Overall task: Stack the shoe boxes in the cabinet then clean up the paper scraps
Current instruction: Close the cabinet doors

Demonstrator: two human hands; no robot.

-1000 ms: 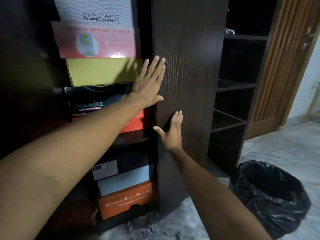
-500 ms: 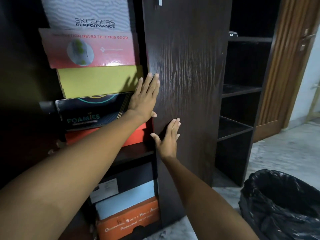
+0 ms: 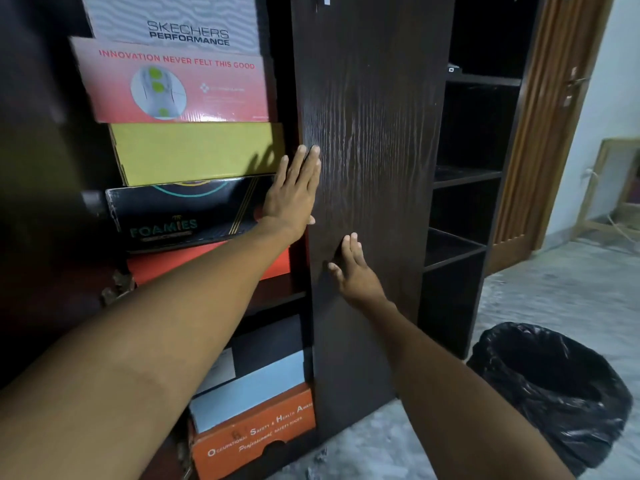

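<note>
Shoe boxes are stacked in the left cabinet bay: a white Skechers box, a pink box, a yellow box, a black Foamies box and a red box. Lower down sit a pale blue box and an orange box. The dark wooden cabinet door stands partly across the opening. My left hand lies flat with straight fingers on the door's left edge. My right hand presses flat on the door lower down.
A black bin bag stands open on the floor at the right. Open dark shelves fill the right bay. A brown room door is behind them. Small paper scraps lie on the grey floor by the cabinet base.
The door has swung leftward, covering more of the box bay, with both flat hands moving along on it. The view has shifted slightly right and down.
</note>
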